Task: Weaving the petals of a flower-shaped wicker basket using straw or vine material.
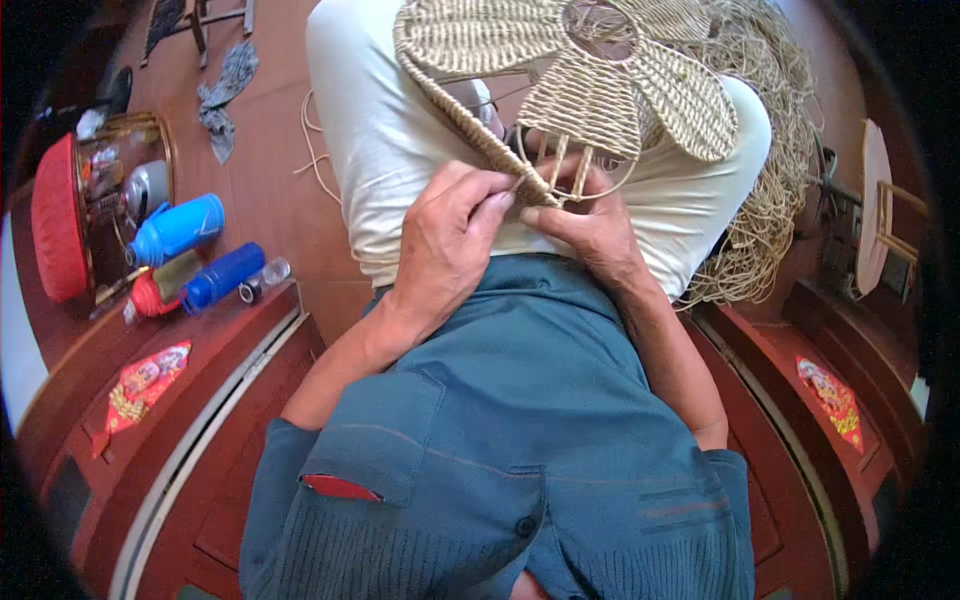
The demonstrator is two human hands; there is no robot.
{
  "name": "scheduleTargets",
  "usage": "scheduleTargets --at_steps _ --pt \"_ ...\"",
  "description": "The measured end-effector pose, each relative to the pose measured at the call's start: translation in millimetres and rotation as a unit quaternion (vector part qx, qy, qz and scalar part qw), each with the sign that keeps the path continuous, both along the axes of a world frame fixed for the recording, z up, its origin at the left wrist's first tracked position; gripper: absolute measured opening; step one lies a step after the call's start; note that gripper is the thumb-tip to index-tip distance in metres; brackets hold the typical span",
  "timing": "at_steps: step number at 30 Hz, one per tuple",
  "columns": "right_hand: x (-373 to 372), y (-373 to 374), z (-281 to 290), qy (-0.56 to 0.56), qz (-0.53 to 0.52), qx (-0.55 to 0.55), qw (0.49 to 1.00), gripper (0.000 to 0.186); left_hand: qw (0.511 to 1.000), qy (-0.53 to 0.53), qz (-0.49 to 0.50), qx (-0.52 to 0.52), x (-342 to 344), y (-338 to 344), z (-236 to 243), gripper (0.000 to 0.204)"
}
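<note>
L hand [445, 240] fingers curled tight, thumb + fingertips [497, 203] pinched on the lower tip of the woven cane piece [580, 95], right where the narrow woven strip [470, 125] ends. R hand [590, 225] beside it, touching L at the same spot; fingers bent closed around the bare wire loops at the piece's base, thumb pointing toward L hand. Can't tell exactly which strand R is pinching, too small from my feed. Piece sits over the lap, in front of the white trousers [380, 140], held up off the legs. It's a flower-like shape w/ flat woven petals fanning out from a round open centre [600, 25]; petals spread up and away from the person, the unfinished end points down toward the hands. Narrow strip's long axis runs diagonal, upper left to lower right, ending at the pinch. Loose cane bundle [770, 170] piled on the right of the legs, touching the piece's far side as far as I can see. On the floor to the left, well apart: two blue bottles [175, 228], a red-rimmed tray [60, 215], a grey rag [225, 95].
</note>
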State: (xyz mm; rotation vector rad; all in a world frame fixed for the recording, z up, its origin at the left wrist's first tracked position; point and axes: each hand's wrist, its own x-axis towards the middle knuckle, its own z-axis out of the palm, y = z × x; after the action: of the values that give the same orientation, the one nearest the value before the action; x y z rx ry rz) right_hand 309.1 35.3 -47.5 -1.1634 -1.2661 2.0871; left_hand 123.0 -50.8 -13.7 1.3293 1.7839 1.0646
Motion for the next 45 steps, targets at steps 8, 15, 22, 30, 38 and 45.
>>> scheduleTargets --at_steps 8,15,22,30,38,45 --pt "2 3 7 -0.006 0.025 -0.012 1.0 0.051 0.969 -0.221 0.099 -0.055 6 8 -8 0.008" --pt "11 8 -2 0.053 0.064 -0.022 0.996 0.056 0.999 -0.001 0.035 0.009 5 6 -5 0.014" --pt "18 23 -11 0.121 0.059 -0.12 0.984 0.052 0.983 0.14 -0.032 0.112 2 7 -13 0.023" --pt "2 32 -12 0.065 0.063 -0.091 0.992 0.038 0.994 0.096 -0.005 0.061 3 11 -8 0.021" --pt "-3 29 -15 0.078 0.032 -0.056 0.995 0.033 0.999 0.024 0.039 0.023 5 13 -12 0.014" --pt "2 33 -15 0.044 0.066 0.013 0.997 0.029 0.998 0.024 0.047 0.035 8 11 -13 0.016"
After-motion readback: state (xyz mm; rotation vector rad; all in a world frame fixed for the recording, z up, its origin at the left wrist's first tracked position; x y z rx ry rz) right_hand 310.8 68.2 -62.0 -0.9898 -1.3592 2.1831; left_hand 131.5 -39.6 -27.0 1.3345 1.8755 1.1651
